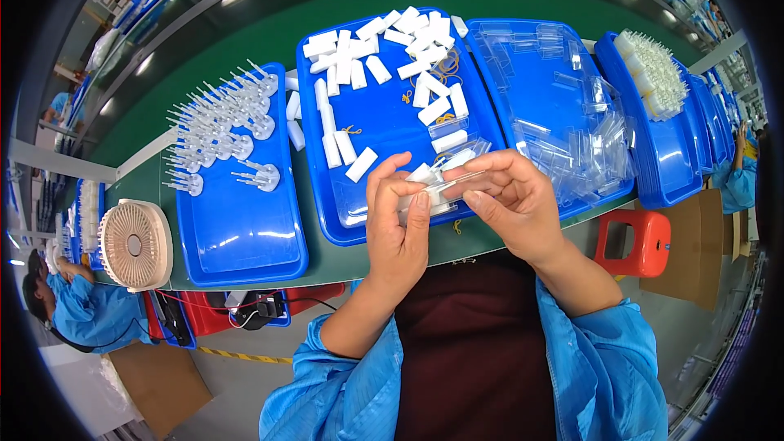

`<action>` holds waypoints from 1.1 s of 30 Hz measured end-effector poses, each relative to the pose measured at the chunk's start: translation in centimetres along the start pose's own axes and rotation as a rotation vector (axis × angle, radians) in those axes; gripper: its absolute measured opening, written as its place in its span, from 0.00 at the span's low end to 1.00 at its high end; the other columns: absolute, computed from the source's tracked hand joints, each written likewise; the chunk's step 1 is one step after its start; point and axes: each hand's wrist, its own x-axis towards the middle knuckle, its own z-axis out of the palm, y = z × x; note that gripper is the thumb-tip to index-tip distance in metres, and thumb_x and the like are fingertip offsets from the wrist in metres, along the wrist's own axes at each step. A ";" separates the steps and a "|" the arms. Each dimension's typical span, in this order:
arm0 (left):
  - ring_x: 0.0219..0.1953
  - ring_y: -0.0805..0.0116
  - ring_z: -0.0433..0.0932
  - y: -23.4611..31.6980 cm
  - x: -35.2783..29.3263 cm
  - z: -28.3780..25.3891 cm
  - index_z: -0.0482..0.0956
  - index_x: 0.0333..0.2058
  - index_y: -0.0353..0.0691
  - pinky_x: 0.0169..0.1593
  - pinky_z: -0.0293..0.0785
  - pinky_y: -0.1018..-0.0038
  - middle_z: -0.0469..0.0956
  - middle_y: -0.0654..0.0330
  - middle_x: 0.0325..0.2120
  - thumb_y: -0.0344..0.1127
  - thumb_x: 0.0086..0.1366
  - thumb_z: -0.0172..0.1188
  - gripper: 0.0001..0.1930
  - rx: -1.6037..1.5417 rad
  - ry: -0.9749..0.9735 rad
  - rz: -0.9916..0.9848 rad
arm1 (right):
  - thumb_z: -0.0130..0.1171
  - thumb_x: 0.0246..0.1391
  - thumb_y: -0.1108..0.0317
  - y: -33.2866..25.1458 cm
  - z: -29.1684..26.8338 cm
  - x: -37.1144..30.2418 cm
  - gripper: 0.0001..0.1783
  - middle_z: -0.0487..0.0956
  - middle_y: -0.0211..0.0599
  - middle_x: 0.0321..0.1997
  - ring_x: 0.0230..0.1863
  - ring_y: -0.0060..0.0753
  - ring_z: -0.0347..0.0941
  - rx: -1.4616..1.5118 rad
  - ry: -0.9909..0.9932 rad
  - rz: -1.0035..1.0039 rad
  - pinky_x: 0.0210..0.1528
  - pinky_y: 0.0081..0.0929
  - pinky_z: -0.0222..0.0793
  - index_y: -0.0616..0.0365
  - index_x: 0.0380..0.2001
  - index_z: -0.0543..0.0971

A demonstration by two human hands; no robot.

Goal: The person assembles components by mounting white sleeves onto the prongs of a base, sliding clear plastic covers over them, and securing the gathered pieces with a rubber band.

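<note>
Over the near edge of the middle blue tray (384,114), my two hands meet at a small clear plastic piece (443,185). My left hand (397,233) is closed, its thumb and fingers pinching the piece from the left. A white block (422,174) shows right behind its fingertips; whether it is held or lies in the tray I cannot tell. From the right, thumb and forefinger of my right hand (516,204) pinch the piece's other side. Fingers hide part of it. Loose white blocks (377,69) and tan rubber bands (445,69) lie in the tray beyond.
Clear plastic sleeves (588,147) fill much of the right blue tray (531,86). White pronged parts (224,126) stand in the left blue tray (237,253), beside a beige fan (133,245). Stacked trays (682,147) and a red stool (635,243) are at right. Co-workers sit either side.
</note>
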 end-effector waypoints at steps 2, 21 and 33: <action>0.40 0.66 0.69 0.2 0.0 -0.1 0.69 0.34 0.36 0.44 0.66 0.71 0.63 0.48 0.51 0.34 0.65 0.49 0.07 0.009 -0.007 0.012 | 0.52 0.52 0.81 -0.2 0.1 0.0 0.16 0.75 0.50 0.45 0.45 0.34 0.75 -0.004 -0.010 -0.002 0.47 0.26 0.71 0.64 0.45 0.67; 0.47 0.54 0.65 0.2 -0.5 -0.6 0.68 0.39 0.35 0.50 0.61 0.62 0.56 0.42 0.54 0.36 0.65 0.48 0.10 0.092 -0.027 0.229 | 0.64 0.42 0.73 -0.6 -1.2 0.2 0.12 0.79 0.37 0.35 0.40 0.31 0.74 -0.356 0.046 -0.075 0.43 0.27 0.67 0.58 0.34 0.80; 0.58 0.46 0.55 -0.7 -1.5 0.7 0.50 0.57 0.35 0.57 0.54 0.57 0.51 0.37 0.56 0.60 0.61 0.46 0.38 0.015 0.025 0.367 | 0.67 0.39 0.68 -0.1 0.4 -0.4 0.11 0.77 0.34 0.32 0.37 0.32 0.73 -0.501 -0.017 -0.148 0.42 0.27 0.63 0.54 0.30 0.80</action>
